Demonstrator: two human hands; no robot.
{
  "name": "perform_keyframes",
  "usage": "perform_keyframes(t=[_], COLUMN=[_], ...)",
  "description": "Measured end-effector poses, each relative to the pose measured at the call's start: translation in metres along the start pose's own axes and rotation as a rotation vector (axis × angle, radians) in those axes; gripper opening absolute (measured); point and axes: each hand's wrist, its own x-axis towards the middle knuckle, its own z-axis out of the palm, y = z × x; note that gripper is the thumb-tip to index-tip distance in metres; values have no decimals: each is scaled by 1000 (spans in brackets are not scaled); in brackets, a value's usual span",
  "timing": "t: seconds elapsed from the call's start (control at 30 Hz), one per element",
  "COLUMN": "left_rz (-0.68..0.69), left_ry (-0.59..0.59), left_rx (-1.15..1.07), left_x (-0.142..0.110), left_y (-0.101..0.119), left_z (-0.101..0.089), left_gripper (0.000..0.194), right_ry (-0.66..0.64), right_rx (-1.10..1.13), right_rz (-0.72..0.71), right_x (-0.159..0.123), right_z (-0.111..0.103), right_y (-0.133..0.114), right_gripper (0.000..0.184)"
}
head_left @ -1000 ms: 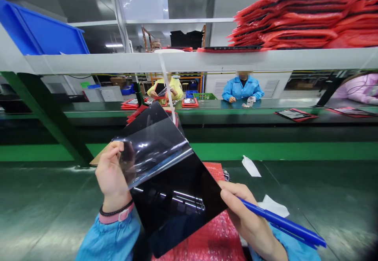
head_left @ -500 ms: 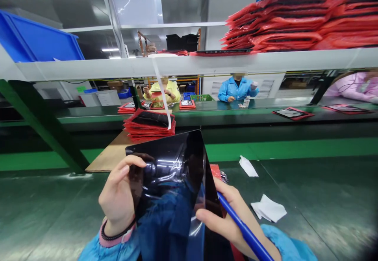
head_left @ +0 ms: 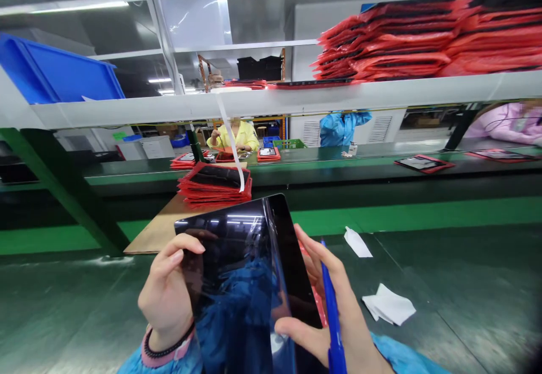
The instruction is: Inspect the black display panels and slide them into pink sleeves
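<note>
A glossy black tablet-like panel is tilted up in front of me, reflecting ceiling lights and a blue sleeve. Clear film lies over it, its edge standing as a crease along the right part. My left hand grips the panel's left edge, thumb and index finger at the upper corner. The right edge is held by my right hand, its thumb on the front by the film and its fingers behind. A blue pen rests in that same hand, between thumb and index finger. Red wrapping shows behind the panel.
Two white crumpled papers lie on the green bench to the right. Red-wrapped packs are stacked on brown cardboard ahead. Overhead, a white shelf bears a blue bin and red packs. Co-workers sit beyond.
My right hand has shifted up the panel's edge, and the pen now stands steeper. The film's crease has moved left along the top, baring more of the right side.
</note>
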Motion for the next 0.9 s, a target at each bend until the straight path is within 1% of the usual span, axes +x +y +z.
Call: perform_keyframes(t=[0.07,0.13,0.2,0.3,0.43,0.5,0.53,0.6,0.67,0.7,0.77,0.83,0.9], left_rz=[40,68,92,165,274,310,332,367,376,376,373,355,309], left_ry=[-28,-51,-43,-27,-77,-105,-118,-142,-164,-173,-192,-215,-201], left_rx=[-6,2,19,76,171,194,206,238,279,295,311,293,266], left_x=[1,1,0,-2,-7,-10,-12,-17,-21,-22,-26,-30,-38], left_y=[-2,-4,-5,-2,10,17,20,26,30,31,31,29,24], left_z=[-2,-4,-6,-4,0,2,3,4,6,6,7,8,7], left_gripper=[22,23,23,21,17,16,16,16,17,17,19,19,14], right_ry=[31,33,26,9,22,44,65,124,204,254,304,346,380], right_rx=[-194,-336,-433,-521,-519,-487,-467,-431,-407,-395,-371,-328,-301], right_rz=[-190,-337,-421,-500,-551,-582,-589,-593,-581,-572,-561,-550,-556], right_x=[-2,-2,1,4,3,1,0,-1,-3,-3,-4,-4,-3], right_z=[-1,-3,-5,-7,-14,-19,-21,-23,-23,-22,-19,-17,-17], right_y=[4,4,2,-5,-9,-7,-5,-2,2,3,3,4,4], right_gripper=[88,81,76,70,51,45,47,58,69,70,70,65,60])
